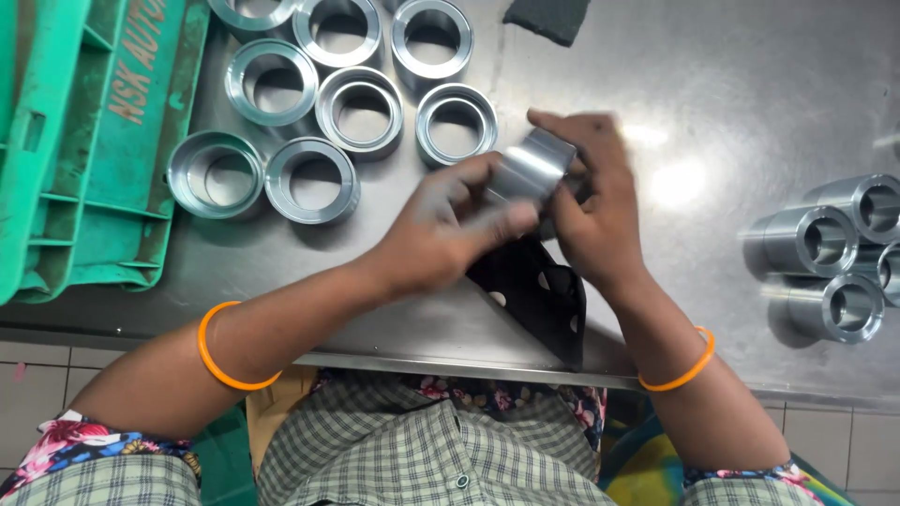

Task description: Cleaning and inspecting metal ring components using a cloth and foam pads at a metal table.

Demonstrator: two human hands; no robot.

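Observation:
Both my hands hold one shiny metal sleeve (532, 167) above a steel table (731, 103). My left hand (448, 225) grips its near side with the fingers curled over it. My right hand (591, 201) closes on its right end, thumb on top. Under my hands stands a black plate with round holes (539, 295), reaching to the table's front edge. Orange bangles sit on both wrists.
Several upright metal rings (361, 108) stand in rows at the back left. A green plastic crate (103, 141) is at the far left. Three metal sleeves (825, 248) lie on their sides at the right. A dark pad (548, 17) lies at the back.

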